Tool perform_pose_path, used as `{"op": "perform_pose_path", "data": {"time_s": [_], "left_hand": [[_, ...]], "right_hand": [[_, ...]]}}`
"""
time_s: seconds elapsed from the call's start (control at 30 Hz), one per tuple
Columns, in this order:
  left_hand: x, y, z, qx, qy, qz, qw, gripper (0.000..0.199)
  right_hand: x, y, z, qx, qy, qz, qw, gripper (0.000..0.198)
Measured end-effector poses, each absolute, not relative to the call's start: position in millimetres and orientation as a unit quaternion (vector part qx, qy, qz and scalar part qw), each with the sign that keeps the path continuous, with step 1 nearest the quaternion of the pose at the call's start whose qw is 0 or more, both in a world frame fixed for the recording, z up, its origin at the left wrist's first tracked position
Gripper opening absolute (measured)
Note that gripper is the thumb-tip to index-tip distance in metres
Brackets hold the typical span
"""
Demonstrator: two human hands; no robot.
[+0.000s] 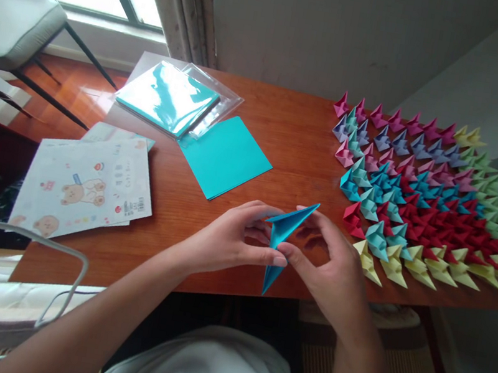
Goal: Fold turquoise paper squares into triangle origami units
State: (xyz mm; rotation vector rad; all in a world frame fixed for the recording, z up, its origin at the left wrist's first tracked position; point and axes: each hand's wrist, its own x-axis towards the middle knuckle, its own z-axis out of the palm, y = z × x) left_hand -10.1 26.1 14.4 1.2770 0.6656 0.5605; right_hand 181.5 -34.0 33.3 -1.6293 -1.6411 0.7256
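Note:
Between my two hands is a blue piece of folded origami paper (289, 225), held up over the table's front edge. One of its points slants up to the right and another hangs downward. My left hand (245, 236) pinches it from the left, the thumb lying across its middle. From the other side, my right hand (326, 249) grips it with the thumb near the centre and the fingers behind the upper point. Beyond my hands lies a flat stack of turquoise paper squares (228, 157) on the table.
Rows of folded paper figures (417, 197) in many colours fill the right of the wooden table (295, 131). A plastic-wrapped paper pack (168, 98) lies back left. White bear-printed packets (88, 186) lie at the left edge. A chair (15, 17) stands by the window.

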Motion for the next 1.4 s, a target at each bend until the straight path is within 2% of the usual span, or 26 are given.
{"op": "perform_pose_path", "data": {"time_s": [0.13, 0.33, 0.6, 0.73, 0.83, 1.0, 1.07, 1.23, 1.4], "left_hand": [[-10, 26, 13, 0.570, 0.305, 0.255, 0.719, 0.051], [-10, 25, 9, 0.548, 0.342, 0.283, 0.709, 0.058], [-8, 25, 9, 0.557, 0.328, 0.309, 0.698, 0.037], [-10, 24, 10, 0.558, 0.298, 0.307, 0.711, 0.034], [-12, 24, 10, 0.555, 0.273, 0.296, 0.728, 0.036], [-15, 25, 10, 0.510, 0.239, 0.265, 0.783, 0.064], [-15, 26, 10, 0.464, 0.223, 0.267, 0.815, 0.069], [-15, 25, 14, 0.353, 0.305, 0.247, 0.849, 0.048], [-11, 25, 16, 0.396, 0.301, 0.230, 0.836, 0.035]], "right_hand": [[184, -35, 35, -0.627, -0.643, 0.271, 0.348, 0.046], [187, -37, 36, -0.629, -0.650, 0.254, 0.342, 0.031], [182, -39, 15, -0.663, -0.576, 0.326, 0.351, 0.017], [177, -37, 12, -0.647, -0.571, 0.339, 0.375, 0.030], [176, -35, 13, -0.630, -0.595, 0.301, 0.398, 0.034], [175, -33, 15, -0.613, -0.654, 0.153, 0.416, 0.030], [173, -34, 14, -0.598, -0.679, 0.093, 0.416, 0.031], [164, -36, 7, -0.554, -0.732, -0.001, 0.396, 0.039], [158, -38, 6, -0.538, -0.736, -0.009, 0.410, 0.037]]}}
